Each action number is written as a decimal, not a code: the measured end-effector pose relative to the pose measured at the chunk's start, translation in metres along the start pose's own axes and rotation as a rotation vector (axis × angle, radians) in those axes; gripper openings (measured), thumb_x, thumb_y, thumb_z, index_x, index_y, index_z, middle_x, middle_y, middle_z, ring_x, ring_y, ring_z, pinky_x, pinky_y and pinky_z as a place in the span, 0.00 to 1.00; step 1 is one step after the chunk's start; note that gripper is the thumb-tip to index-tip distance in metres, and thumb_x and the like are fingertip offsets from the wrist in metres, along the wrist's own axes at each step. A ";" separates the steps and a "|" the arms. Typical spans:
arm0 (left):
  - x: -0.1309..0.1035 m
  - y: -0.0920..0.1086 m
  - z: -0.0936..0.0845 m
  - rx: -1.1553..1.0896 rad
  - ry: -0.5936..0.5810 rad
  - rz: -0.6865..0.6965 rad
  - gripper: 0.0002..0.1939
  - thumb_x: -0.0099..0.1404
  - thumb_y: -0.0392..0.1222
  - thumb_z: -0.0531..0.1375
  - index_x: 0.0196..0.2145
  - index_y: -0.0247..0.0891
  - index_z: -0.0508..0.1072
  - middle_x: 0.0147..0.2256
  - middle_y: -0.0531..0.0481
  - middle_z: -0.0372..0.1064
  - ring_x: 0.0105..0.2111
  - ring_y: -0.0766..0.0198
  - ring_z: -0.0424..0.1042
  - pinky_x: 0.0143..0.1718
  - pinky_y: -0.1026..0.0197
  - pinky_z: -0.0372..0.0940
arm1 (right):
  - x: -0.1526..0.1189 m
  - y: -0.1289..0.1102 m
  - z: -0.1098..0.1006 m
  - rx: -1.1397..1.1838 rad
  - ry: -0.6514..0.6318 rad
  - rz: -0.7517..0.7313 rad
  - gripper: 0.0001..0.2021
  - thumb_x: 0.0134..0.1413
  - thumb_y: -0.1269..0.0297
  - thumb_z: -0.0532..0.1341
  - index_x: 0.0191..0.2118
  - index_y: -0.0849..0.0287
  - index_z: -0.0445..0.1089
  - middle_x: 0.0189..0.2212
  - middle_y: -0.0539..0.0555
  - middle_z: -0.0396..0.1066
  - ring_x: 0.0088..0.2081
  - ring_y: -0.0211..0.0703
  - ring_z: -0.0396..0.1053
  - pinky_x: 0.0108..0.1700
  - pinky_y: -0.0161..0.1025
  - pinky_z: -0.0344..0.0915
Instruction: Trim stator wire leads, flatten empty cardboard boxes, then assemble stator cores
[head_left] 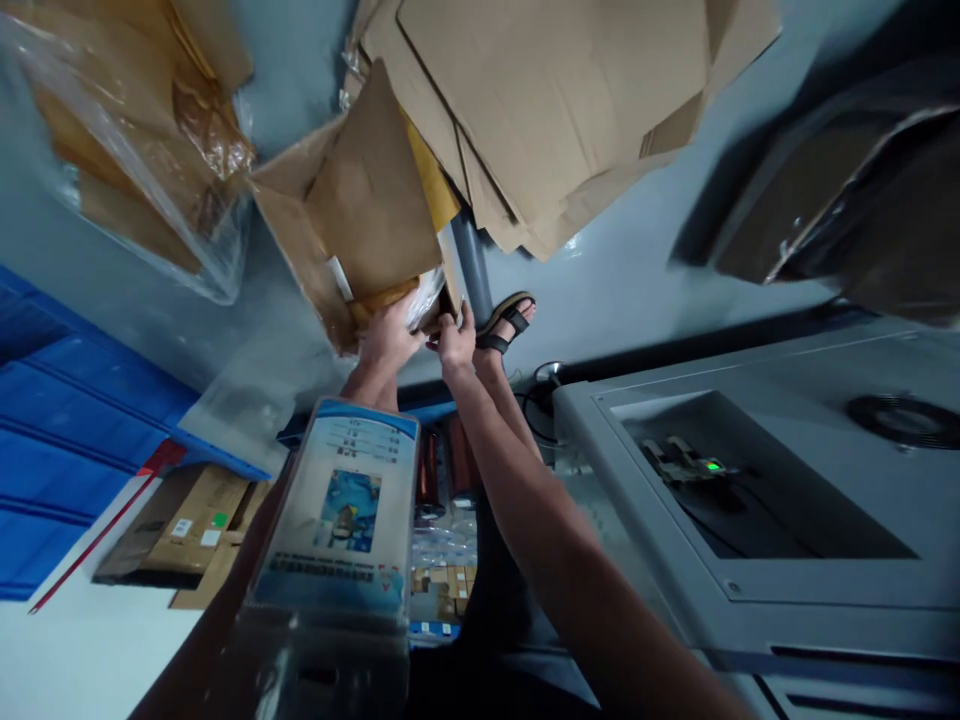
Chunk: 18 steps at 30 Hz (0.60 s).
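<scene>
An open cardboard box stands on the floor, with brown paper and clear plastic at its near side. My left hand reaches to the box's near edge, its fingers closed around the paper and plastic; which of them it grips is unclear. Close beside it on the right, my right hand has its fingers bent together near the box's right corner. Whatever those fingers pinch is too small to make out. A badge in a clear holder hangs in front of my left forearm.
Flattened cardboard sheets lie beyond the box, beside a dark tube. A plastic-wrapped bundle lies at upper left. Blue bins stand left, a grey machine cabinet right. My sandalled foot is near my right hand.
</scene>
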<state>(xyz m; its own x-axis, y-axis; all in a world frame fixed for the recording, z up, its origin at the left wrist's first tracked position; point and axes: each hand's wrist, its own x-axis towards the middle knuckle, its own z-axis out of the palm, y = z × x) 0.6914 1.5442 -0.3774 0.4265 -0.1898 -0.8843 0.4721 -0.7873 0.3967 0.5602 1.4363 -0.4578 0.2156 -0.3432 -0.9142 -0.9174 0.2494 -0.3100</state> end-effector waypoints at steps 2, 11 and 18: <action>-0.024 0.008 -0.016 0.234 0.103 0.045 0.33 0.70 0.31 0.75 0.71 0.39 0.85 0.65 0.33 0.84 0.72 0.28 0.79 0.78 0.32 0.73 | -0.022 -0.012 0.013 0.158 0.058 0.105 0.49 0.70 0.48 0.62 0.91 0.49 0.50 0.51 0.56 0.84 0.39 0.50 0.85 0.44 0.49 0.89; -0.079 -0.017 -0.095 0.450 0.718 0.301 0.11 0.83 0.39 0.66 0.48 0.51 0.90 0.64 0.42 0.82 0.75 0.40 0.73 0.92 0.30 0.47 | -0.135 -0.081 0.023 0.630 -0.045 0.217 0.19 0.56 0.49 0.75 0.47 0.44 0.69 0.28 0.42 0.73 0.20 0.39 0.60 0.37 0.47 0.85; -0.041 -0.023 -0.160 0.396 1.291 0.727 0.21 0.89 0.64 0.59 0.44 0.46 0.68 0.53 0.40 0.74 0.65 0.47 0.77 0.77 0.34 0.74 | -0.207 -0.131 -0.031 0.815 -0.306 0.348 0.13 0.64 0.55 0.78 0.38 0.48 0.74 0.29 0.43 0.73 0.17 0.32 0.41 0.39 0.45 0.88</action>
<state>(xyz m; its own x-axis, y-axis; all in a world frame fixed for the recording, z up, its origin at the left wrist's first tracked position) 0.7868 1.6635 -0.3110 0.9238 -0.1327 0.3591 -0.2686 -0.8930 0.3612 0.6253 1.4467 -0.2201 0.1583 0.0942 -0.9829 -0.4545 0.8907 0.0122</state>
